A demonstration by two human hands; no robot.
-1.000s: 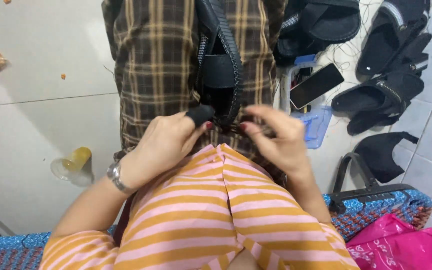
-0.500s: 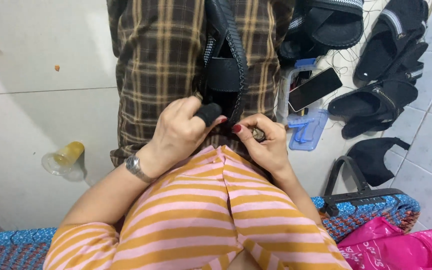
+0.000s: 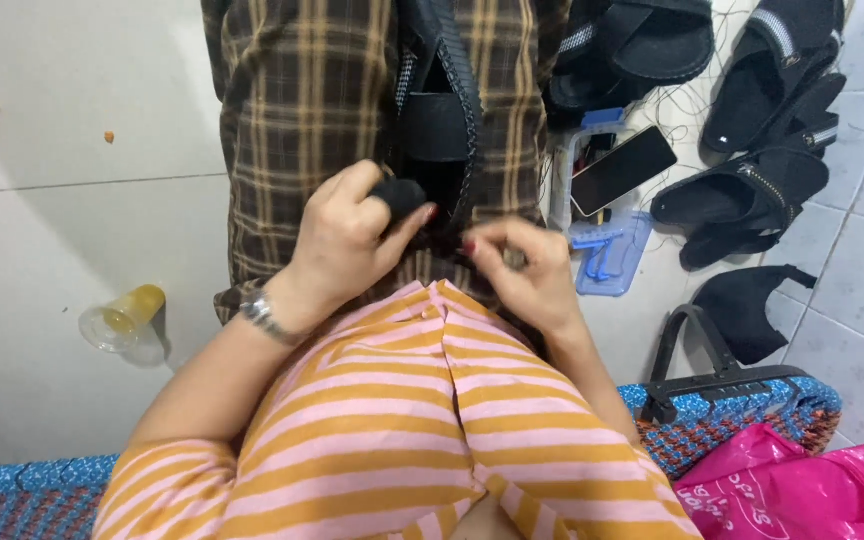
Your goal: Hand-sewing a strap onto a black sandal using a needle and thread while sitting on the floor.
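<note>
A black sandal upper (image 3: 442, 110) with stitched edges lies on a brown checked cloth (image 3: 302, 110) spread over my legs. My left hand (image 3: 347, 240), with a black cover on the index finger and a metal watch at the wrist, grips the lower end of the sandal upper. My right hand (image 3: 517, 265) is pinched at the same lower end, fingers closed on something small that I cannot make out. Both hands sit just above my striped orange and pink trousers (image 3: 422, 420).
Several black sandal parts (image 3: 752, 120) lie on the tiled floor at the right, with a phone (image 3: 622, 170) on a blue tray (image 3: 607, 255). A tipped plastic cup (image 3: 122, 318) lies at the left. A pink bag (image 3: 792, 490) sits bottom right beside a woven blue mat (image 3: 732, 415).
Both hands have stayed at the sandal upper's lower end; my right hand has shifted slightly right and closed into a pinch. The view has drifted a little.
</note>
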